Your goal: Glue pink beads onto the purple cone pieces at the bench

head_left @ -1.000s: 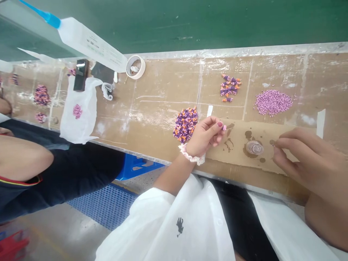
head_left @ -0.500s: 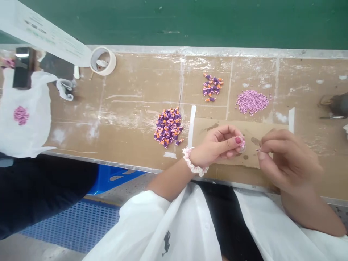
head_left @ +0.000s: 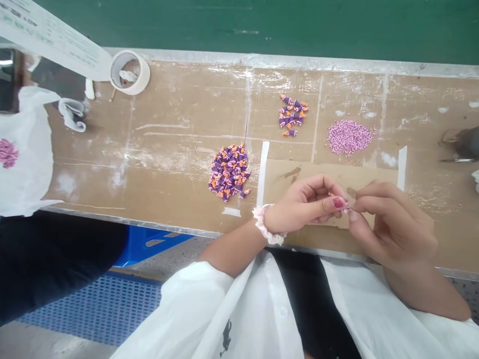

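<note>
Over the cardboard work mat (head_left: 310,169), my left hand (head_left: 312,202) is closed in a pinch on a small figurine (head_left: 345,210); only pink and orange bits show past the thumb, and the rest is hidden. My right hand (head_left: 392,219) meets it from the right, thumb and forefinger pinched at the figurine's edge. What those fingertips hold is too small to make out. Beyond the hands lies a heap of tiny pink beads or pellets (head_left: 348,137). A pile of purple figurines with orange tops (head_left: 228,172) sits left of my left wrist.
A smaller group of figurines (head_left: 292,114) lies farther back. At the left stand a tape roll (head_left: 140,75) and a white sheet (head_left: 33,174) bearing pink pieces. A dark object (head_left: 466,144) is at the far right. Someone's dark-clothed leg (head_left: 56,264) shows lower left.
My left hand has moved slightly right and my right hand slightly left, so the fingertips, apart before, now meet at the figurine. The view has shifted a little.
</note>
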### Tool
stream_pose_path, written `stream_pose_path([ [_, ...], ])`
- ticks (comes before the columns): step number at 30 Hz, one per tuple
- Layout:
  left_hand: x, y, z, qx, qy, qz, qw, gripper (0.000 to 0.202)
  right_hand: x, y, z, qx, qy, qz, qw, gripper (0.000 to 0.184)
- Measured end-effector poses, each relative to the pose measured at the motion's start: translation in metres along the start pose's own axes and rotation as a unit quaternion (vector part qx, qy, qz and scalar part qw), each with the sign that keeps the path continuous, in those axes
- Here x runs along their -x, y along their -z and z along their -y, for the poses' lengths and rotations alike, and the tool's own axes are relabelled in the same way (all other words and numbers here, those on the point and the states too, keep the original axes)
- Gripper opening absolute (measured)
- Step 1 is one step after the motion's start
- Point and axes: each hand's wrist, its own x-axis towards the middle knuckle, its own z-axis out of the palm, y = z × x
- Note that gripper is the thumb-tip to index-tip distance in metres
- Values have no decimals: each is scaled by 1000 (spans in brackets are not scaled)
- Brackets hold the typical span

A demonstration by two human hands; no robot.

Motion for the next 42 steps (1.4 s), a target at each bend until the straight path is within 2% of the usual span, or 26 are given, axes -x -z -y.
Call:
stream_pose_path([
  [9,2,-1,-3,-58,-54,-1,997,16,-1,3,2,16,4,16,1000,24],
  [17,1,0,-3,-68,-36,-2,997,20,1,3,2,29,3,33,999,26],
  [23,2,0,-1,-29,-12,-3,1000,23,0,3,4,8,-5,11,1000,25],
  [29,3,-1,-1,-20,-15,-2,1000,19,-4,4,6,14,-7,12,1000,25],
  [42,3,-1,0,-35,-12,-9,999,27,-3,5,8,19,-23,15,999,25],
])
